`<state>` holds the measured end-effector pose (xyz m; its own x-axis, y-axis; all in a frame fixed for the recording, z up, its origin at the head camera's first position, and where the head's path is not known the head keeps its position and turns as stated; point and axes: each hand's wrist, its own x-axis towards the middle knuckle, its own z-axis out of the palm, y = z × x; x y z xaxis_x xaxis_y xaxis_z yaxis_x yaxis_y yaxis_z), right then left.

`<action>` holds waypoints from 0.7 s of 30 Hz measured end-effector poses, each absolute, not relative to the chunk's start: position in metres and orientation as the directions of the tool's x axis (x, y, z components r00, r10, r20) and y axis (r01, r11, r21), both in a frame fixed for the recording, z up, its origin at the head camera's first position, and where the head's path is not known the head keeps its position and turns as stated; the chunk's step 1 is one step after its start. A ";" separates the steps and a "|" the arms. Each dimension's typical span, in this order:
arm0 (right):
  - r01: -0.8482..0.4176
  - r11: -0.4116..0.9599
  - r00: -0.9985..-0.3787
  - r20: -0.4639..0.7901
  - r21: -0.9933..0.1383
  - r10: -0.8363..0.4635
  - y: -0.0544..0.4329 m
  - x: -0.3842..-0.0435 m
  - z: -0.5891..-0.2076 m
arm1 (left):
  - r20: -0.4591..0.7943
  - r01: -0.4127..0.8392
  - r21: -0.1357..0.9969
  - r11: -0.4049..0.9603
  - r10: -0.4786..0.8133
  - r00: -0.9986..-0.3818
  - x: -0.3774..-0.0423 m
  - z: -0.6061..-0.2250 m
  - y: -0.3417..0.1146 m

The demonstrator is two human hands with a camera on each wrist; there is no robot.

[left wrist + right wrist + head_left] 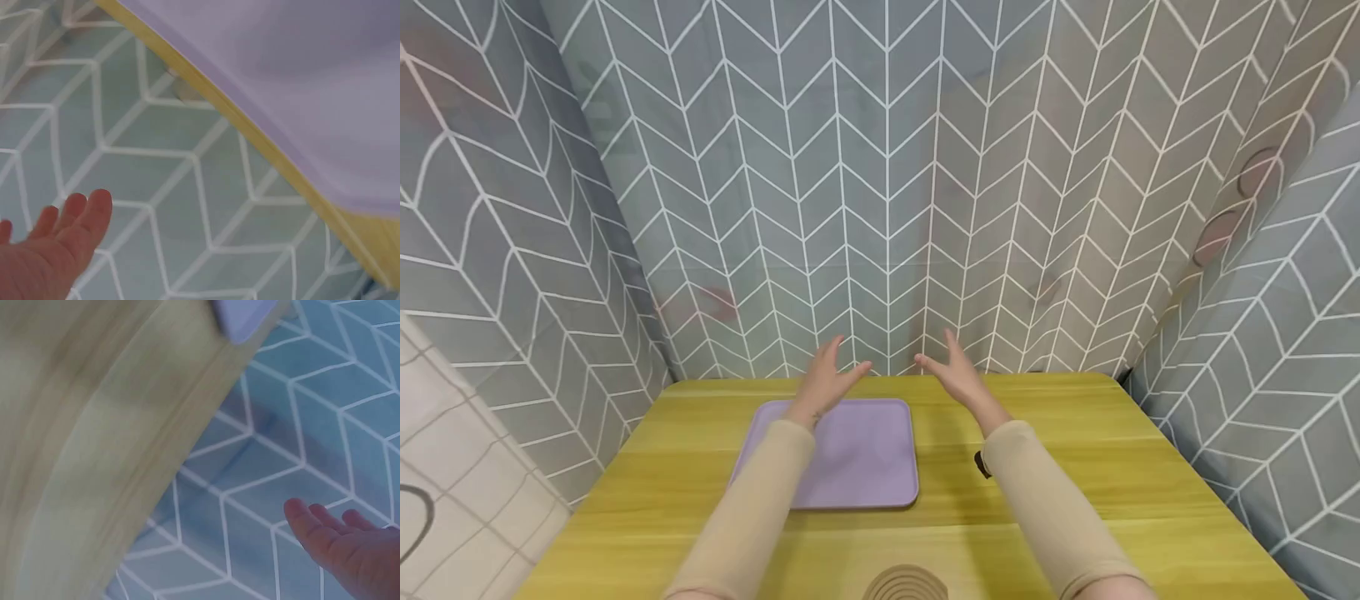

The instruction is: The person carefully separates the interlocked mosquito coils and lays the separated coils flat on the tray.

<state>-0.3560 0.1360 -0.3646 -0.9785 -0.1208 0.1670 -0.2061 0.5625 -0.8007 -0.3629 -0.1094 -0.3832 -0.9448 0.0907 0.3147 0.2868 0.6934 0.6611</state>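
My left hand is held up over the back edge of a light purple tray, fingers straight and thumb spread, with nothing in it. To its right, my right hand is raised above the table's back edge in much the same pose, also holding nothing. The two palms face each other with a gap between them. In the left wrist view, the fingers reach up in front of the patterned curtain, apart from the tray. The right wrist view has the fingers extended, with a corner of the tray at the top.
The yellow wood-grain table spreads under both arms. A round brown piece with concentric rings lies at its front edge. Grey curtains with white chevron lines hang behind and at both sides. A dark band shows by the right sleeve.
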 end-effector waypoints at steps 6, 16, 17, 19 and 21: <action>-0.133 0.314 -0.991 0.116 -0.940 -0.073 0.132 -0.343 -0.358 | 0.338 0.297 0.836 0.462 -0.007 -0.941 -0.341 -0.379 -0.093; -0.077 0.064 -0.994 0.071 -0.995 -0.081 0.125 -0.304 -0.365 | 0.372 0.353 0.877 0.325 0.006 -0.928 -0.293 -0.379 -0.081; -0.074 0.060 -0.994 0.069 -0.995 -0.088 0.125 -0.299 -0.366 | 0.380 0.366 0.873 0.322 0.019 -0.925 -0.287 -0.379 -0.081; -0.070 0.058 -0.993 0.064 -0.996 -0.101 0.125 -0.288 -0.367 | 0.393 0.388 0.865 0.317 0.051 -0.918 -0.275 -0.380 -0.080; -0.066 0.067 -0.992 0.058 -0.996 -0.116 0.126 -0.277 -0.369 | 0.393 0.399 0.862 0.313 0.085 -0.916 -0.263 -0.382 -0.079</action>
